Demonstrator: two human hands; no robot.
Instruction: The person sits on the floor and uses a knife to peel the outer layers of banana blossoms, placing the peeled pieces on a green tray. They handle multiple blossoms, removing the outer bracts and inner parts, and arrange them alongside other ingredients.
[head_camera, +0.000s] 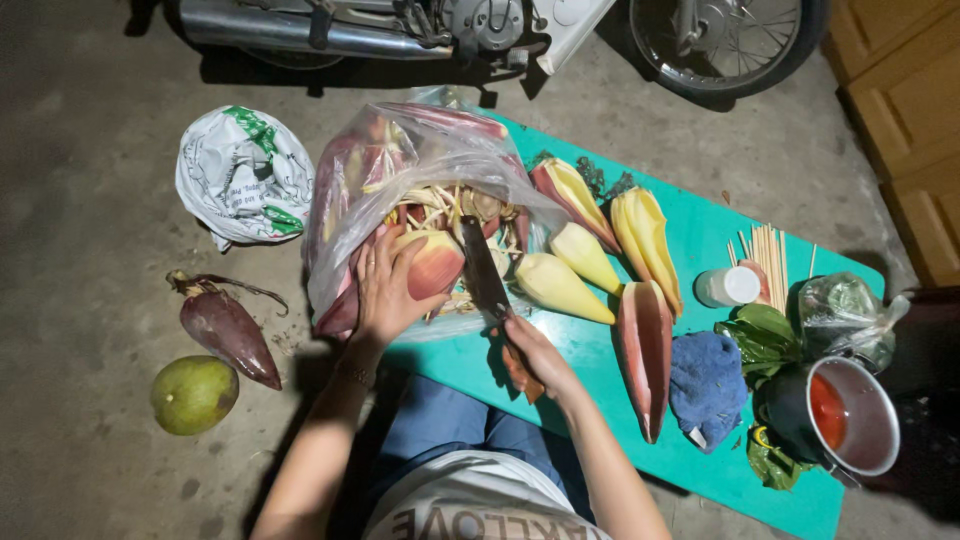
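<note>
My left hand (383, 290) rests spread over a peeled banana blossom heart (432, 262), palm and fingers pressing it down at the mouth of the clear plastic bag (345, 200) that holds the stripped red bracts and pale florets. My right hand (535, 352) has its grip wrapped tight around the handle of a cleaver (483, 268), whose dark blade lies against the blossom just beside my left fingertips. I judge the blossom light but firm at the core, its layered skin smooth and likely slick with sap, so it could roll or slide under the blade; holding it low on the broad flank, fingers well back from the edge, seems safest. The bag is soft and crinkly and gives no support. On the green bench (700, 240) to my right lie more peeled hearts (560, 287), a loose red bract (645, 355), a blue cloth (705, 380), bamboo skewers (768, 255), a small white-capped jar (728, 286) and a metal pot (850, 415) with red liquid, so room that way is tight. The bench's near edge runs close to my knees. On the floor to my left, an unpeeled purple blossom (228, 335), a green round fruit (193, 394) and a white bag (243, 175) sit well apart.
</note>
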